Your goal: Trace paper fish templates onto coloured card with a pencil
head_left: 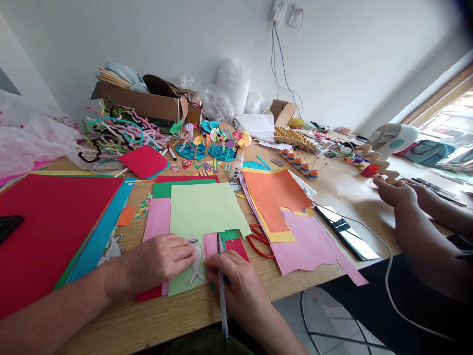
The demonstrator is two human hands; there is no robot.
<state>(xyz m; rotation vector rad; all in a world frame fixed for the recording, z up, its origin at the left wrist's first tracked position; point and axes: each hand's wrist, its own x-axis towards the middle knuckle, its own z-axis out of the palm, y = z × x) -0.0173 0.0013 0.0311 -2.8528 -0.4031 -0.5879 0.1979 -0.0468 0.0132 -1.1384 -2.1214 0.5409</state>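
Head view: you're facing a pale wall (166, 34), window (451, 123) off to the right, another person's hands (397, 192) busy at that end.
Wood table (111, 328): pretty packed tbh. Cardboard box (148, 106) and plastic bags (232, 86) at the back, pipe cleaners (125, 130) heaped in front of the box, bare wood along your edge.
Light green sheet (201, 209): lies over pink and red paper right in front of you, lower right corner cut away. Loose layers, so I'd guess they'd skid if your pressing hand eased off.
Left hand (162, 261): laid flattish, fingers out, gripping nothing, fingertips at the fish's edge.
Right hand (236, 281): pinched around a pen, just right of the fish. Leaning on it too hard might shove the paper sideways.
Pen (222, 296): tip by the cut edge of the green; can't tell if it's touching.
Fish piece (196, 261): on the green sheet between your hands, tail toward you. Looks thin, so a sleeve or finger drag could shift or crease it.
Glue bottle (236, 167): standing right beside the orange paper; tugging that could tip it.
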